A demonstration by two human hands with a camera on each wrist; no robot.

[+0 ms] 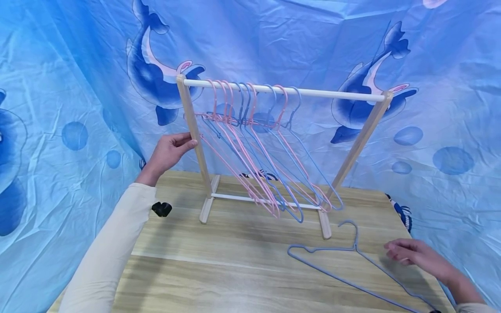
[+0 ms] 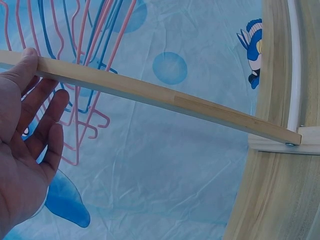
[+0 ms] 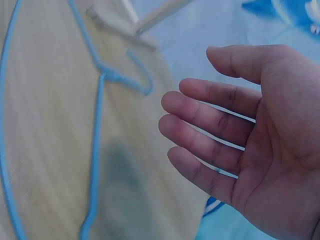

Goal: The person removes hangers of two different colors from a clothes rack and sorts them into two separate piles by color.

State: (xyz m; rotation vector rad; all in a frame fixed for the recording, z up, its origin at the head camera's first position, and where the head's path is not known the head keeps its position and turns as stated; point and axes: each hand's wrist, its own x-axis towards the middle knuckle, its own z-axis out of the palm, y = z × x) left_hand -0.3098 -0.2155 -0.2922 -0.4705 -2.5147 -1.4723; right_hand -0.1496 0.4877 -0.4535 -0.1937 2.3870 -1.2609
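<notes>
My left hand (image 1: 169, 151) pinches the left wooden post of a small clothes rack (image 1: 194, 130). In the left wrist view its thumb lies over the post (image 2: 125, 86) with the index finger behind, the other fingers loosely bent. From the rack's white top rail (image 1: 332, 94) hang several pink and blue hangers (image 1: 299, 161), bunched toward the left and middle. A single blue hanger (image 1: 328, 273) lies flat on the table in front of the rack's right foot. Just right of its hook, my right hand (image 1: 420, 256) is held over the table with relaxed, spread fingers (image 3: 200, 130) and nothing in them.
The wood-grain table (image 1: 219, 269) carries the rack on two wooden feet, joined by a white lower rail (image 1: 235, 198). A blue curtain (image 1: 274, 39) printed with dolphins surrounds it at the back and sides. A small black object (image 1: 161, 209) shows beside my left sleeve.
</notes>
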